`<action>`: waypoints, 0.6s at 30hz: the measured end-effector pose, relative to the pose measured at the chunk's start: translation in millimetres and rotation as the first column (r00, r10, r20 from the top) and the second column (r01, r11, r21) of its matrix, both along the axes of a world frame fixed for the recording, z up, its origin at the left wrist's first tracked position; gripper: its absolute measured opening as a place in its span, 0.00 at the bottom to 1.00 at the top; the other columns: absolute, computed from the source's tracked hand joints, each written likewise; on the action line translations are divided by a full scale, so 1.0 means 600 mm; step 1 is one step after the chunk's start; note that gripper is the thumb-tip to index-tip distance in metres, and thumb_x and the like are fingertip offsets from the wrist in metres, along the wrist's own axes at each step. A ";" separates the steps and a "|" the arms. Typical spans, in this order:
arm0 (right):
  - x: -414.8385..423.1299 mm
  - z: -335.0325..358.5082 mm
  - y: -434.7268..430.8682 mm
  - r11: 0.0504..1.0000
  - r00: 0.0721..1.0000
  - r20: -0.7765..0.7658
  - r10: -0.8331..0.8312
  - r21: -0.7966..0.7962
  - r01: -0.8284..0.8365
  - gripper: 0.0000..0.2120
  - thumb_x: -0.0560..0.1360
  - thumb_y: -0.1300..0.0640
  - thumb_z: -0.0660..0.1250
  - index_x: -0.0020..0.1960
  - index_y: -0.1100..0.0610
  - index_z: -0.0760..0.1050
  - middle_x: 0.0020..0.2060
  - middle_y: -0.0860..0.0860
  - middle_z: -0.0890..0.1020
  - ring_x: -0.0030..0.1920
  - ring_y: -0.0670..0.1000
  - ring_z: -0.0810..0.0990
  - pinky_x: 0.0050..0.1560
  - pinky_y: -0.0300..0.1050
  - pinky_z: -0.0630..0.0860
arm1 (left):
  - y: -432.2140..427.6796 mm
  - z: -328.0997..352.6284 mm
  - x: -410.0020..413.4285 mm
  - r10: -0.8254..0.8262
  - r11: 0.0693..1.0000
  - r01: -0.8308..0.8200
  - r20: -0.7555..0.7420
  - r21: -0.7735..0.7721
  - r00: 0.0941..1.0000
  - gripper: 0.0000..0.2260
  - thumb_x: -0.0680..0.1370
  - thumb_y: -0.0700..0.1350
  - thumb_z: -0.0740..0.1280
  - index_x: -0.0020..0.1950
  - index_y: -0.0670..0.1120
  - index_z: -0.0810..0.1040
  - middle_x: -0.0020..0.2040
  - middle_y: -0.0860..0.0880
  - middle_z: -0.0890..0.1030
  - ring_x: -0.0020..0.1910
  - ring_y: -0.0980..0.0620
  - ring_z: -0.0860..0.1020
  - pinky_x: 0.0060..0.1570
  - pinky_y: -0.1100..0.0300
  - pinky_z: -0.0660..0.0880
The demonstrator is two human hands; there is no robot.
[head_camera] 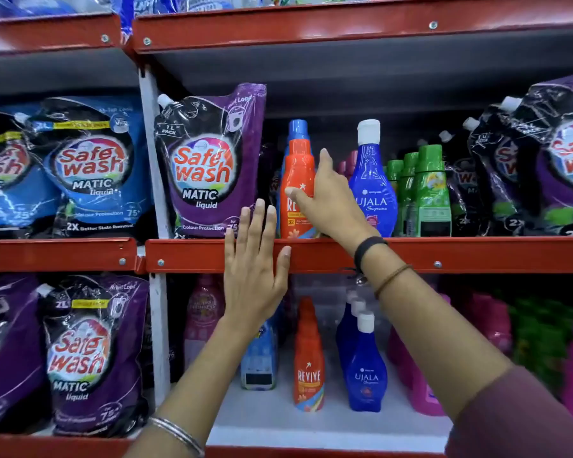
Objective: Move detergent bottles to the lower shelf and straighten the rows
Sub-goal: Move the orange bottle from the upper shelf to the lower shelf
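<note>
An orange Revive bottle (pixel 296 180) with a blue cap stands at the front of the upper shelf (pixel 477 254). My right hand (pixel 328 196) wraps its right side, thumb across the front. A blue Ujala bottle (pixel 372 190) with a white cap stands just right of it. My left hand (pixel 253 269) is flat with fingers spread in front of the red shelf edge, holding nothing. On the lower shelf (pixel 311 424) stand a row of orange Revive bottles (pixel 308 365) and a row of blue Ujala bottles (pixel 366 371).
Purple Safe Wash pouches (pixel 209 166) stand left of the orange bottle, green bottles (pixel 430 193) and more pouches (pixel 543 166) to the right. Blue pouches (pixel 90 170) fill the left bay. Pink bottles (pixel 420 375) and a light blue bottle (pixel 258 358) stand below.
</note>
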State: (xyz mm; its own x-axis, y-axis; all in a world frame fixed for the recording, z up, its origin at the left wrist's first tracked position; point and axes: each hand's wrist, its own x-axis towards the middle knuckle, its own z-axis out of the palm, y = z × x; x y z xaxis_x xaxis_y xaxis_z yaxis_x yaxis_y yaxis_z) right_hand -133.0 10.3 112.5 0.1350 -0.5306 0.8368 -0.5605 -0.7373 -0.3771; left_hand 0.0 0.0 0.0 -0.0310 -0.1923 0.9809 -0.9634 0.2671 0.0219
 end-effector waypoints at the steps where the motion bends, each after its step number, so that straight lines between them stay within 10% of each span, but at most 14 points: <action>1: 0.000 0.003 -0.002 1.000 1.000 0.004 -0.008 -0.013 0.008 0.34 0.73 0.50 0.67 0.71 0.64 0.58 0.61 0.62 0.77 0.62 0.62 0.74 0.61 0.55 0.72 | -0.001 0.000 0.001 0.036 0.999 -0.036 0.002 -0.002 0.999 0.27 0.81 0.55 0.50 0.79 0.48 0.52 0.80 0.49 0.53 0.79 0.52 0.46 0.76 0.55 0.38; 13: -0.045 0.013 0.046 0.973 0.893 0.406 0.196 -0.195 -0.125 0.28 0.67 0.49 0.74 0.63 0.59 0.75 0.52 0.49 0.83 0.44 0.40 0.80 0.49 0.34 0.78 | -0.016 -0.005 0.007 0.171 0.985 -0.169 0.052 -0.039 0.984 0.27 0.82 0.55 0.49 0.78 0.45 0.52 0.79 0.47 0.55 0.78 0.51 0.47 0.76 0.53 0.40; 18: -0.076 -0.031 0.071 0.956 0.864 0.410 0.294 -0.109 -0.273 0.30 0.62 0.44 0.75 0.59 0.58 0.78 0.49 0.50 0.85 0.45 0.46 0.83 0.50 0.44 0.80 | -0.014 -0.012 0.011 0.175 0.984 -0.172 0.068 -0.049 0.982 0.25 0.82 0.53 0.51 0.78 0.48 0.55 0.79 0.48 0.57 0.78 0.49 0.50 0.76 0.51 0.42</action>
State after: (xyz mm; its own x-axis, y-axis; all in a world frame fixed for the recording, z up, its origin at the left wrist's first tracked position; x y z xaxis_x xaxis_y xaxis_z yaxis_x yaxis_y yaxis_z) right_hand -178.8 53.0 93.8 -0.0931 -0.4823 0.8710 -0.1228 -0.8626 -0.4907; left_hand 6.5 -8.4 -6.9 -0.0715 -0.1585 0.9848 -0.9939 0.0947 -0.0570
